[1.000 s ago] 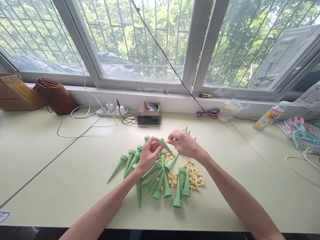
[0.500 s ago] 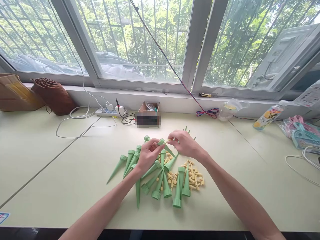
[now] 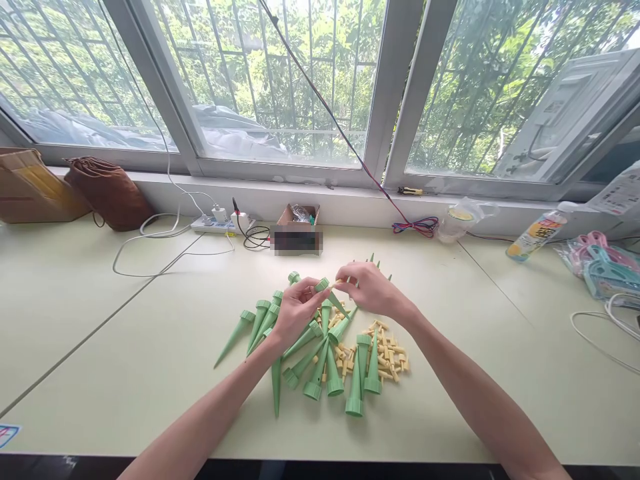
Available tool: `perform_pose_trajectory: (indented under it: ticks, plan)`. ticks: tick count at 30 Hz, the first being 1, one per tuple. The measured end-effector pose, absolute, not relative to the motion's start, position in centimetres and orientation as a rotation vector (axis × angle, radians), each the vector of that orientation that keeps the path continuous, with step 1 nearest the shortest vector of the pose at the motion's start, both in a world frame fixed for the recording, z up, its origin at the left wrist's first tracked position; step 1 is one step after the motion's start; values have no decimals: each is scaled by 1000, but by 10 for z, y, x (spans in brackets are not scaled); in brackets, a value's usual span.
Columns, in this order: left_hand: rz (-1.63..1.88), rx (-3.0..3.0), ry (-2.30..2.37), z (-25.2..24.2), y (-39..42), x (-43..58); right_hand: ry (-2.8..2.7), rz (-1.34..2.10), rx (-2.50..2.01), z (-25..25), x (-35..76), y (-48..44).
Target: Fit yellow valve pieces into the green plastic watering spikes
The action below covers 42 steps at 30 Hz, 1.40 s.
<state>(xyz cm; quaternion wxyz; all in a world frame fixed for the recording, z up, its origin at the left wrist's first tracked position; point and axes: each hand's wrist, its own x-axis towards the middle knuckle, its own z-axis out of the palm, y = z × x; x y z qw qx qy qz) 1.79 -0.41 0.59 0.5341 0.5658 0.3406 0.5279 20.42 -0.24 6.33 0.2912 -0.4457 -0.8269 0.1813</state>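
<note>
My left hand (image 3: 299,308) is closed on a green plastic watering spike (image 3: 323,285), its ribbed cap up and its point slanting down to the right. Between the fingertips of my right hand (image 3: 367,288) is a small pale-yellow plastic piece (image 3: 338,283), held close to the side of the spike below the cap. Whether the two touch I cannot tell. Under and around my hands lie several more green spikes (image 3: 355,383). Among them is a pile of pale-yellow pieces (image 3: 393,353), partly covered by the spikes.
At the back stand a small open box (image 3: 299,215) and a power strip (image 3: 200,225) with cables. A brown pouch (image 3: 105,193) and a cardboard box (image 3: 30,193) are at left. A bottle (image 3: 540,232) and bagged pink and teal items (image 3: 605,267) sit at right.
Both hands stay nearly still over the pile, still holding the spike and the yellow piece. The held spike's tip has shifted very slightly.
</note>
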Motion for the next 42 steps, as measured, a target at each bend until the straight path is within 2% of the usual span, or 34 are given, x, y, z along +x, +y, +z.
perform_pose_trajectory:
  ticks: [42]
  plan:
    - [1209, 1328, 827, 10, -8, 21, -2187, 441, -1210, 60, 202, -1]
